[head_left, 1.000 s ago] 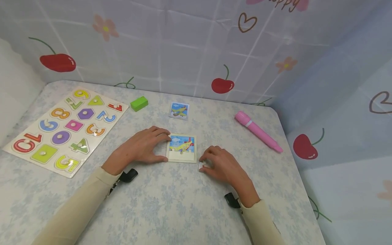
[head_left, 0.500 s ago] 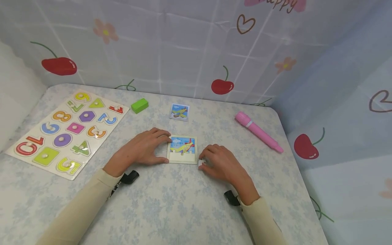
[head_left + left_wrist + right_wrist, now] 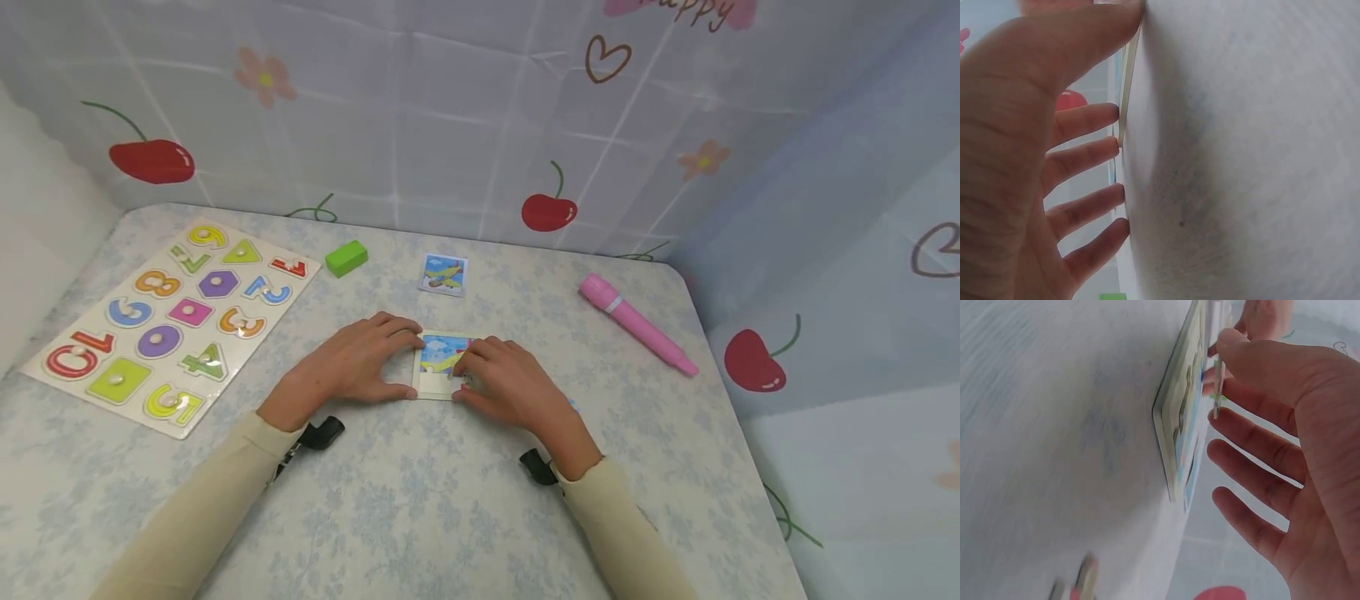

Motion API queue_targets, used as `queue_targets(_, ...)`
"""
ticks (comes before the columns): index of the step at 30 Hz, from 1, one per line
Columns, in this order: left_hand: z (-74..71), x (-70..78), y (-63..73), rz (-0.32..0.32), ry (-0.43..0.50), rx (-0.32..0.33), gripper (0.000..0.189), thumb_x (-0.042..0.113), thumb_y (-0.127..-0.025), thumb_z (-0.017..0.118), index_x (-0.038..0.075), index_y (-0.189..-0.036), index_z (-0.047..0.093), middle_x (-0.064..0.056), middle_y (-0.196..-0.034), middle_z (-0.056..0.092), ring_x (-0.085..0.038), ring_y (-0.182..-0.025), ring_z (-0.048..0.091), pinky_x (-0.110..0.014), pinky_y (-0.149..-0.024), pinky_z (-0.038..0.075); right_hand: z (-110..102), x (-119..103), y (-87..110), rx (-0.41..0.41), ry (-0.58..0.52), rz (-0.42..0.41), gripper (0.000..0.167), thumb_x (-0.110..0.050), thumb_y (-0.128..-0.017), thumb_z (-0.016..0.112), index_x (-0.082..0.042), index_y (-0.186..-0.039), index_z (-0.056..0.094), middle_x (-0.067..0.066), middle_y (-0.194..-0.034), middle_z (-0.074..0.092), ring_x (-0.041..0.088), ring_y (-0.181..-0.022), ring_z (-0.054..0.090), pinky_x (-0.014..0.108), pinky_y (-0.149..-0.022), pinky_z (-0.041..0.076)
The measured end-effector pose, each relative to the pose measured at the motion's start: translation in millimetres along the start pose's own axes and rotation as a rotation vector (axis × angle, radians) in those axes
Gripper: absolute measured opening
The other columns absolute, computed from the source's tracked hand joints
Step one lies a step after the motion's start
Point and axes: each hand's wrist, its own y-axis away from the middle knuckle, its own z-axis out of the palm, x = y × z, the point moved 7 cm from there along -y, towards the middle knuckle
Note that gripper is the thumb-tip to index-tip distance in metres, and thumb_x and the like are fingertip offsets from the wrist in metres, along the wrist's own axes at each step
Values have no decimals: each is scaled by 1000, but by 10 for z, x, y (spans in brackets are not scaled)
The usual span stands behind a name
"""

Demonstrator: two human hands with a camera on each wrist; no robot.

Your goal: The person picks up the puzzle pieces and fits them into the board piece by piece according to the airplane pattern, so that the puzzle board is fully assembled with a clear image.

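Note:
A small square jigsaw tray (image 3: pixel 433 390) with part of an airplane picture lies mid-table, its lower strip pale and bare. My left hand (image 3: pixel 347 358) rests along the tray's left side. Its thumb and forefinger touch the edge, as the left wrist view also shows, with the fingers fairly straight. Over the tray's right part, my right hand (image 3: pixel 517 385) pinches a thin jigsaw piece (image 3: pixel 1217 394) between thumb and fingertips. In the right wrist view that piece stands edge-on, apart from the tray surface. The right hand covers much of the tray in the head view.
Behind the tray lies an airplane picture card (image 3: pixel 443 275). A green block (image 3: pixel 347 258) and a number-and-shape peg puzzle board (image 3: pixel 247 354) lie to the left. A pink pen-shaped object (image 3: pixel 637 323) is at right. Blurred loose pieces (image 3: pixel 1088 575) lie near the right wrist.
My right hand has moved left, with the jigsaw piece, from beside the tray to over its lower right part. The left hand has stayed at the tray's left edge.

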Motion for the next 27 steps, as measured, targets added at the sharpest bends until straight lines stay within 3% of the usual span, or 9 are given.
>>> queue_targets(17,-5,-10,10,16,-17,23,72,62,-87,85,16,-141,68,-4,-152,58,-28,-138,54,-50,-104,53,163,-199,-307,-22,32,-26,29,-40,-97,83,-19,-116,75,-1,-119,69,21,-118,64,45,-107,52)
queue_targets(27,-15,-5,12,35,-24,38,71,60,-88,85,15,-139,69,-5,-151,60,-28,-137,55,-50,-104,53,194,-296,-363,14,103,-46,28,-41,-97,82,-19,-114,76,-3,-117,68,21,-115,64,43,-102,54)
